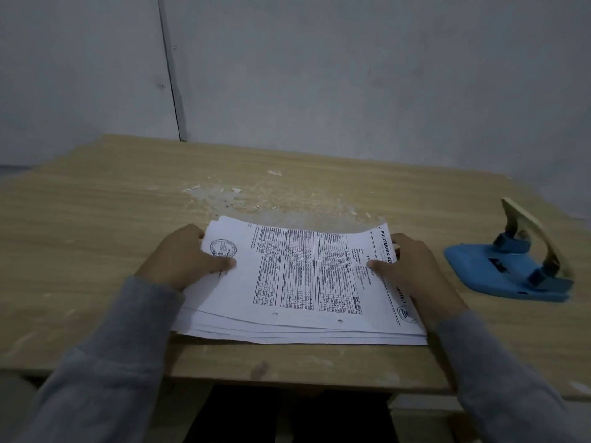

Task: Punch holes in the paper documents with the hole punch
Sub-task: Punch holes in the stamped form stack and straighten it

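Note:
A stack of printed paper documents (297,282) lies on the wooden table near its front edge, the top sheet covered in tables and showing two punched holes along its near edge. My left hand (185,257) grips the stack's left side, thumb on top. My right hand (412,266) grips the right side the same way. The blue hole punch (511,270) with a pale lever stands on the table to the right of the stack, about a hand's width from my right hand, untouched.
The wooden table (128,212) has a scuffed, flaking patch with small paper scraps (236,193) behind the stack. A grey wall stands right behind the table. The table's front edge runs just below the papers.

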